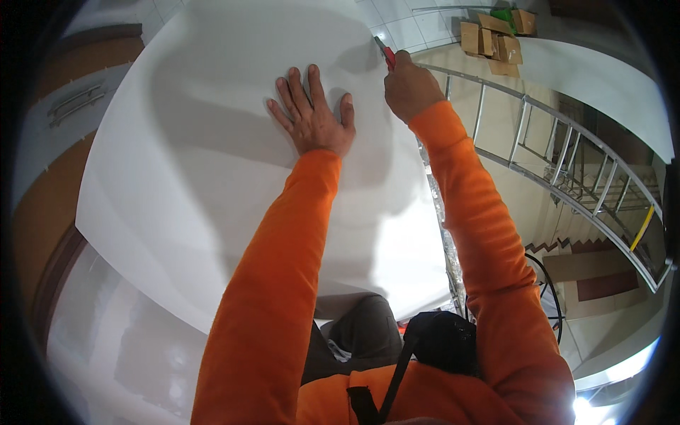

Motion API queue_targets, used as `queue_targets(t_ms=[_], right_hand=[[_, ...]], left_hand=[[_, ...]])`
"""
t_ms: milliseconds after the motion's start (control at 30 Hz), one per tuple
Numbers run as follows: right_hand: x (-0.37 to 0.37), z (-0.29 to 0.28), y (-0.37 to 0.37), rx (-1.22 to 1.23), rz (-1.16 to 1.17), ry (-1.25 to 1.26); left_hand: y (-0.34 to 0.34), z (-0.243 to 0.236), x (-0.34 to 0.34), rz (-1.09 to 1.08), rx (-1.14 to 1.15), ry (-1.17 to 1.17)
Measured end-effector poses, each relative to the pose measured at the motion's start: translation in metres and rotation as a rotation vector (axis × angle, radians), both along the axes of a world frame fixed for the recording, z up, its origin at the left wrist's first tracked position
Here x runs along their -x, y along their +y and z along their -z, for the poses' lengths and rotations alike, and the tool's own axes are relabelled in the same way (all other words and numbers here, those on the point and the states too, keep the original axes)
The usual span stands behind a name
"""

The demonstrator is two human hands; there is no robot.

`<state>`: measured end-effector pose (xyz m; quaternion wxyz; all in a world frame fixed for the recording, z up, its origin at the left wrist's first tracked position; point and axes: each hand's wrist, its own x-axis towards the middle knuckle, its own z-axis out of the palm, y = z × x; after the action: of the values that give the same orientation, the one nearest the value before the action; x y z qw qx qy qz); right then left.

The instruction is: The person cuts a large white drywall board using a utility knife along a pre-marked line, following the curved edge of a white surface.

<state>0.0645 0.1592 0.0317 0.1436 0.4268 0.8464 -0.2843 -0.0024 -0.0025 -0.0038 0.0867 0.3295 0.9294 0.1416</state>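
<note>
A large white board (205, 212) fills the middle of the head view, with shadows across it. My left hand (312, 120) lies palm down on it, fingers spread and nothing held. At the board's upper right edge, my right hand (411, 88) is closed around a red cutter knife (389, 57), whose narrow metal tip reaches the edge near the pale tiles. Both of my forearms are in orange sleeves. A black bag (439, 343) with straps hangs at my body, beside my dark trousered leg.
A long metal ladder-like frame (520, 124) stretches down the right side. Opened cardboard boxes (496, 49) lie beyond it at the upper right, with a green item behind them. Brown panels (605, 287) are at lower right, and a wall with brown bands (42, 241) is on the left.
</note>
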Motion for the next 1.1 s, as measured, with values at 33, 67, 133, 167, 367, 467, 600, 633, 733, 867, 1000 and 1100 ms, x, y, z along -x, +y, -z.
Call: queue_targets(t_ms=[33, 67, 133, 167, 367, 467, 600, 633, 733, 867, 1000, 1100], right_hand=[[-0.003, 0.004, 0.002, -0.012, -0.044, -0.006], [-0.007, 0.008, 0.005, -0.026, -0.086, -0.012], [0.002, -0.011, -0.009, 0.016, 0.058, -0.049], [-0.003, -0.015, -0.015, 0.020, 0.059, -0.050], [-0.023, -0.021, -0.025, 0.033, 0.076, -0.130], [-0.020, -0.018, -0.020, 0.077, 0.102, -0.096], [-0.007, -0.016, -0.007, 0.027, 0.062, -0.036], [-0.005, -0.014, -0.006, 0.005, 0.039, 0.015], [-0.014, -0.014, -0.011, 0.028, 0.035, -0.052], [-0.031, -0.016, -0.024, 0.012, 0.052, -0.039], [-0.044, -0.024, -0.033, 0.078, 0.037, -0.148], [-0.048, -0.027, -0.032, 0.061, 0.054, -0.116]], left_hand=[[0.002, 0.001, -0.001, 0.007, -0.025, 0.021], [0.005, 0.001, -0.001, 0.015, -0.052, 0.042], [-0.002, 0.004, 0.002, 0.008, -0.032, 0.054], [-0.004, 0.005, 0.002, 0.004, -0.029, 0.060], [-0.002, 0.002, 0.000, -0.018, 0.017, 0.008], [-0.004, 0.001, 0.000, -0.022, 0.011, -0.014], [-0.001, 0.000, -0.002, -0.003, -0.010, -0.012], [0.000, -0.001, 0.000, -0.004, -0.015, -0.008], [-0.001, 0.002, 0.001, -0.006, -0.012, 0.007], [-0.001, 0.003, 0.000, -0.018, 0.010, 0.003], [-0.002, 0.005, -0.001, -0.017, 0.041, 0.003], [-0.001, 0.005, 0.000, -0.016, 0.040, 0.024]])
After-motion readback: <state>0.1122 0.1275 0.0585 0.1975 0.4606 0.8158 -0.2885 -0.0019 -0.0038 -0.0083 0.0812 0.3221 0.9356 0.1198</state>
